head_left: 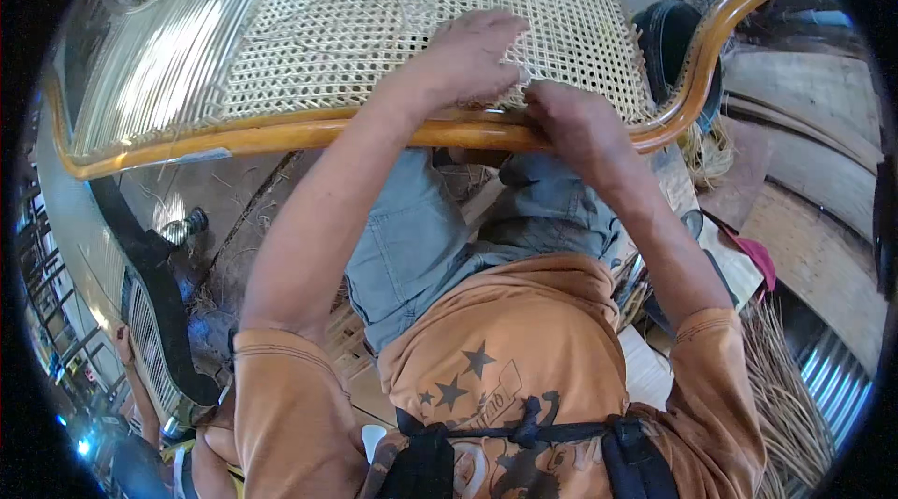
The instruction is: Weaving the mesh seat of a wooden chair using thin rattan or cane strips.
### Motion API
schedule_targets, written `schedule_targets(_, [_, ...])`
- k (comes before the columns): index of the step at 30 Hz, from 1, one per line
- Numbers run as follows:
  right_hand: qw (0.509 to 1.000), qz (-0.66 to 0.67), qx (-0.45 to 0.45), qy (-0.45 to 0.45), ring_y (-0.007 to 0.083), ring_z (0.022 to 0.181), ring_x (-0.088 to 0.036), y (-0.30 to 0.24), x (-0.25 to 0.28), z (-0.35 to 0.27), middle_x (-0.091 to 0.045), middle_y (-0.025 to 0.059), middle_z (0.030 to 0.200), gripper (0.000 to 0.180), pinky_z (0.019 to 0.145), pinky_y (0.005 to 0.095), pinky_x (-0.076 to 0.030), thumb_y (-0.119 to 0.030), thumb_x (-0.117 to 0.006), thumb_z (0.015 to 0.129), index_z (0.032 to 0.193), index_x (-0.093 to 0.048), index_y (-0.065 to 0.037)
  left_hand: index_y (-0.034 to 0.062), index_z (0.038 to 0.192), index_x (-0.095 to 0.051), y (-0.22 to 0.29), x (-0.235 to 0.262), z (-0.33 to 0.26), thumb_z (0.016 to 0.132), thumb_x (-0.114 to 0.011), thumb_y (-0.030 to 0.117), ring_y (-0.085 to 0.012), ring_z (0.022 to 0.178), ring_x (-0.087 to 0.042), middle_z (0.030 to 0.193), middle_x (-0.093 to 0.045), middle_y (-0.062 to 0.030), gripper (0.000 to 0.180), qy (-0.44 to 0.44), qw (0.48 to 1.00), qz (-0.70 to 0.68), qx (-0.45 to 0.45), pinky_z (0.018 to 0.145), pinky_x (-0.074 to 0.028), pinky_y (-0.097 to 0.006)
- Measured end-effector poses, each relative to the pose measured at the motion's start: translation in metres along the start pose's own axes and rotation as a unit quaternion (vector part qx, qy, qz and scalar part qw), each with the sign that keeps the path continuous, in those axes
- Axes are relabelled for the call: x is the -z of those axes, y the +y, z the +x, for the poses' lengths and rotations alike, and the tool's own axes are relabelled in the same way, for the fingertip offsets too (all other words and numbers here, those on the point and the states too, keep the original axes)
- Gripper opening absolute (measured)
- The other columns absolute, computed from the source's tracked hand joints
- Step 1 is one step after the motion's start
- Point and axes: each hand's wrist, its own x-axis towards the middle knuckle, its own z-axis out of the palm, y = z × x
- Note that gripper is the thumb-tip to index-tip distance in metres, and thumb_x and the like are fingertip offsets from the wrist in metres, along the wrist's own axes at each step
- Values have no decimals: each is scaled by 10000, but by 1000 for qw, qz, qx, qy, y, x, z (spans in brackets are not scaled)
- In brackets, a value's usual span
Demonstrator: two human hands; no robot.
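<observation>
From the head camera I see my left hand [472,55] lying flat, fingers open, on the woven cane panel [374,13]. My right hand [571,120] is closed, pinching a cane strand at the panel's near edge, against the curved wooden frame [281,136]. A black bucket [669,31] stands far right.
</observation>
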Motion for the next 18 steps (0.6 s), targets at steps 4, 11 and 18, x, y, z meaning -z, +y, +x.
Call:
schedule_targets(4, [978,189,-52,72,241,814,-634,-1,12,-16,-636,143,891,272,730,321,-485,-64,-619,809,1073,-562,-30,-5,1132,-535,7,3,-42,835,-560,182,-334,1184,-450,1240,-498,-203,351,229,970,-77,-5,1017,-337,-400])
schedule_targets(11, [966,231,-82,86,320,835,-623,1,10,-18,-621,169,901,248,713,375,-481,-79,-633,798,1030,-561,-30,32,997,-576,27,-8,-77,749,-602,36,-276,1019,-536,1058,-563,-105,249,366,930,-13,34,885,-426,-394])
schedule_targets(18, [981,156,18,118,349,801,-592,-4,7,-11,-592,181,827,139,695,388,-472,-25,-553,813,951,-564,-21,47,1010,-571,25,-15,-75,732,-614,41,-257,1025,-537,1067,-548,-74,281,388,920,32,44,886,-422,-387])
